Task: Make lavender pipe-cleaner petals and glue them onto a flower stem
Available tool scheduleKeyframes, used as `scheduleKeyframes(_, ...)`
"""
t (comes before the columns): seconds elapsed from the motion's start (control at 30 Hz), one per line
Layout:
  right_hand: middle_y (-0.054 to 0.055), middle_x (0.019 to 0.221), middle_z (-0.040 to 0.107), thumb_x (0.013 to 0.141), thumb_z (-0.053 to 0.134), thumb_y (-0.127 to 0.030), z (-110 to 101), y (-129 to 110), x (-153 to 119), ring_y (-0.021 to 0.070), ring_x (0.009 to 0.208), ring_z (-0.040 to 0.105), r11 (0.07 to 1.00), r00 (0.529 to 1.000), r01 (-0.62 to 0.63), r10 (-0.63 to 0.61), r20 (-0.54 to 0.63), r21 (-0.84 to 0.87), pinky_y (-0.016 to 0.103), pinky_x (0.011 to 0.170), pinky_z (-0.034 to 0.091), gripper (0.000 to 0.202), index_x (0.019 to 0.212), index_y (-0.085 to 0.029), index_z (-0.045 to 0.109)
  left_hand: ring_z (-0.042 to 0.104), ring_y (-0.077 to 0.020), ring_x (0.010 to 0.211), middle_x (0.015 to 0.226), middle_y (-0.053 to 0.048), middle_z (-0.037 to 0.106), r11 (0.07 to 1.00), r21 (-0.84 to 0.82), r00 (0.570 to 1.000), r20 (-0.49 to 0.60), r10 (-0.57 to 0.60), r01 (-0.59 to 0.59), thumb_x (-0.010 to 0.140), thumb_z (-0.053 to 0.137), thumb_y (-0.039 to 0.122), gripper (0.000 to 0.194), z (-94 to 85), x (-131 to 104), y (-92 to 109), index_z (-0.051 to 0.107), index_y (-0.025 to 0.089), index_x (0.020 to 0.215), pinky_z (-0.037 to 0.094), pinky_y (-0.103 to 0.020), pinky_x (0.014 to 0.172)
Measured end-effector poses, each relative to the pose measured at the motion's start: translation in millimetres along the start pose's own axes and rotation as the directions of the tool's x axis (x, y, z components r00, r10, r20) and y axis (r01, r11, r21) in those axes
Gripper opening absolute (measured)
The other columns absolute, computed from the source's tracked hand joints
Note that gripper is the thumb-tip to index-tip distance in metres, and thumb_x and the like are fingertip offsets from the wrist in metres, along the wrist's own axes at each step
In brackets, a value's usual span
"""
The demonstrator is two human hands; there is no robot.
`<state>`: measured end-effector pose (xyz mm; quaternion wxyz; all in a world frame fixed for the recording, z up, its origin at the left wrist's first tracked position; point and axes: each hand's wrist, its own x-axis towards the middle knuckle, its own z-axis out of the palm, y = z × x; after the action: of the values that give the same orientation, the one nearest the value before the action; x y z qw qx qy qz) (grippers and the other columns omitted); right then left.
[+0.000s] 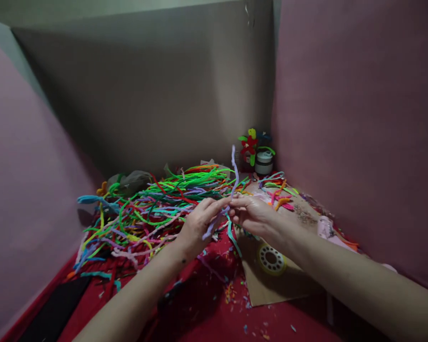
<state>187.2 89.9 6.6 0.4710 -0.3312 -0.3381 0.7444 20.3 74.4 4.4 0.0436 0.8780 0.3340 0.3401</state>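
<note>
A lavender pipe cleaner (pixel 235 172) stands up from between my two hands, and a lavender length also slants down across my left palm side. My left hand (pixel 204 219) is closed on it, fingertips meeting those of the other hand. My right hand (pixel 251 213) pinches the lavender piece from the right, its fingers curled. Just below the fingertips hangs a teal pipe cleaner (pixel 232 236); whether it is joined to the lavender one is too small to tell.
A large pile of coloured pipe cleaners (pixel 171 190) spreads behind and left. Cardboard (pixel 260 292) with a tape roll (pixel 271 259) lies under my right forearm. A lidded jar (pixel 264 163) and a red flower (pixel 248 144) stand at the back. Scraps dot the red cloth (pixel 207 304).
</note>
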Motion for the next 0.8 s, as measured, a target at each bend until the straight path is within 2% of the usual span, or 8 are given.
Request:
scheduleKeyframes(0.1,0.0,0.06,0.055,0.074,0.051,-0.003,-4.2,6.4,-3.4,0.0058,0.048,0.045,1.0,1.0,0.002,-0.001,-0.019,0.027,0.018,0.049,0.037,0.011,0.071,-0.013,0.053,0.058,-0.0138,0.085,0.093,-0.006,0.061,0.995,-0.097,1.0,-0.028,0.01,-0.012,0.09,0.042,0.02,0.025,4.9,-5.9,15.7,0.061,0.023,0.107,0.047,-0.025,0.073)
scheduleKeyframes(0.33,0.0,0.064,0.056,0.082,0.046,-0.012,-27.9,-12.6,1.6,0.0046,0.045,0.041,0.987,0.984,0.128,-0.115,-0.133,0.094,0.018,0.044,0.029,0.009,0.081,-0.011,0.055,0.06,-0.0137,0.076,0.083,-0.003,0.064,0.951,-0.219,0.973,-0.015,-0.229,0.221,0.087,0.05,0.022,0.018,-3.5,-24.0,37.4,0.067,0.024,0.088,0.048,-0.025,0.067)
scheduleKeyframes(0.43,-0.001,0.06,0.054,0.082,0.047,-0.012,-33.0,-16.0,3.4,0.004,0.043,0.039,0.98,0.975,0.17,-0.152,-0.161,0.103,0.019,0.041,0.024,0.007,0.08,-0.011,0.054,0.061,-0.0152,0.085,0.092,-0.004,0.064,0.954,-0.218,0.971,-0.081,-0.227,0.205,0.085,0.052,0.02,0.018,-4.1,-27.9,41.6,0.069,0.025,0.086,0.05,-0.026,0.072)
scheduleKeyframes(0.5,-0.001,0.059,0.053,0.083,0.046,-0.012,-32.5,-15.9,2.4,0.0038,0.041,0.039,0.977,0.973,0.184,-0.165,-0.163,0.109,0.018,0.04,0.024,0.008,0.08,-0.012,0.053,0.061,-0.0161,0.09,0.099,-0.005,0.064,0.961,-0.22,0.981,-0.061,-0.184,0.167,0.085,0.051,0.019,0.02,-0.4,-29.9,45.2,0.069,0.027,0.089,0.051,-0.027,0.074)
scheduleKeyframes(0.63,-0.003,0.057,0.052,0.083,0.045,-0.014,-30.6,-15.0,-1.1,0.0034,0.04,0.039,0.979,0.983,0.167,-0.156,-0.098,0.114,0.018,0.04,0.026,0.01,0.082,-0.012,0.054,0.061,-0.018,0.1,0.111,-0.006,0.064,0.969,-0.236,0.996,0.065,-0.054,0.068,0.085,0.048,0.015,0.026,10.9,-35.6,49.0,0.068,0.029,0.096,0.051,-0.028,0.079)
scheduleKeyframes(0.7,-0.003,0.054,0.051,0.083,0.046,-0.016,-31.2,-13.8,-2.3,0.0029,0.037,0.037,0.983,0.989,0.142,-0.138,-0.046,0.112,0.017,0.037,0.025,0.012,0.082,-0.012,0.058,0.059,-0.0189,0.103,0.116,-0.007,0.061,0.961,-0.272,0.998,0.054,-0.037,0.05,0.085,0.048,0.014,0.029,12.8,-36.7,47.2,0.067,0.028,0.102,0.049,-0.029,0.083)
scheduleKeyframes(0.73,-0.004,0.053,0.051,0.082,0.047,-0.016,-31.4,-12.7,-3.2,0.0026,0.036,0.036,0.986,0.992,0.122,-0.122,-0.015,0.11,0.016,0.036,0.024,0.013,0.081,-0.011,0.059,0.06,-0.0189,0.101,0.117,-0.007,0.06,0.949,-0.304,0.997,0.025,-0.078,0.082,0.084,0.05,0.015,0.03,12.1,-36.2,45.8,0.066,0.028,0.106,0.049,-0.029,0.082)
scheduleKeyframes(0.8,-0.004,0.049,0.05,0.081,0.048,-0.016,-30.4,-8.6,-6.3,0.0021,0.033,0.033,0.994,0.994,0.063,-0.071,0.08,0.094,0.016,0.033,0.021,0.015,0.079,-0.009,0.061,0.063,-0.0163,0.088,0.112,-0.006,0.062,0.883,-0.408,0.963,-0.033,-0.267,0.231,0.081,0.056,0.018,0.031,8.3,-33.1,44.0,0.062,0.028,0.111,0.05,-0.027,0.075)
